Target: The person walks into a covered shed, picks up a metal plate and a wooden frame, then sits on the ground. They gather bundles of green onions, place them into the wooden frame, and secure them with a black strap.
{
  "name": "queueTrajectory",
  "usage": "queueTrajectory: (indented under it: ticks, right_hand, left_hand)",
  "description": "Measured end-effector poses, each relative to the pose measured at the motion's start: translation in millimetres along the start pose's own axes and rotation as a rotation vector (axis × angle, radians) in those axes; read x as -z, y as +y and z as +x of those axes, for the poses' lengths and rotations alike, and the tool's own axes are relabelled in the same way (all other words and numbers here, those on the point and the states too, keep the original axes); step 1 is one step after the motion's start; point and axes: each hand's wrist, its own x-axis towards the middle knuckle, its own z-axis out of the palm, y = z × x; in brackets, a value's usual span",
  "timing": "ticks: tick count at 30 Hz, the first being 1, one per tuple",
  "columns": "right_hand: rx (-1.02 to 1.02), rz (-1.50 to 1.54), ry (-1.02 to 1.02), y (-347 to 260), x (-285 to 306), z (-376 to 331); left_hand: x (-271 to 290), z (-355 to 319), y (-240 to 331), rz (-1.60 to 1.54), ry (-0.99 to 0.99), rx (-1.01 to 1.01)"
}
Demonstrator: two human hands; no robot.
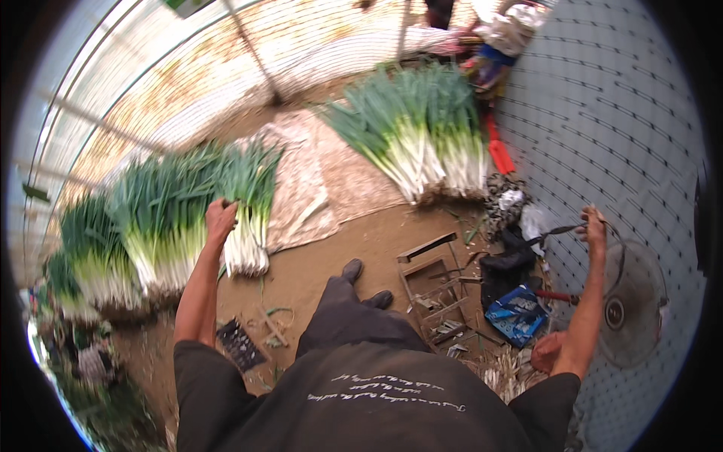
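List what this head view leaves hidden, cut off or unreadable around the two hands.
- Left hand: palm side pressed into a bunch of green onions, so its grip is hidden.
- Right hand: closed on a thin dark handle; the tool's working end is lost among dark clutter.
- Blue crate: contents too small to tell.
- Wooden frame: purpose unclear.

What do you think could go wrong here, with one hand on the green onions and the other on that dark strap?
The left hand grips only the end bundle of green onions; pulling it could topple the neighbouring bundles. The right hand holds a dark strap running to the black bag; it might snag the fan. The wooden frame near the shoes is a tripping risk.
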Motion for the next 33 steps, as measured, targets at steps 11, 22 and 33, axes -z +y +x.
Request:
queueTrajectory:
  ticks: [11,22,33]
  right_hand:
    - [0.115,0.451,-0.015,13.8,33.1,-27.9]
    - [0.135,0.358,0.263,7.7,15.6,-91.9]
    - [-0.151,0.185,0.380,36.2,-16.4,-202.8]
  left_hand:
    - [-97.2,41.4,180.3,-0.106,-0.352,-0.361]
    - [-199.9,20.2,427.9,-0.236,-1.187,-0.796]
    - [-281.6,-72.9,621.3,-0.857,-1.462,-0.895]
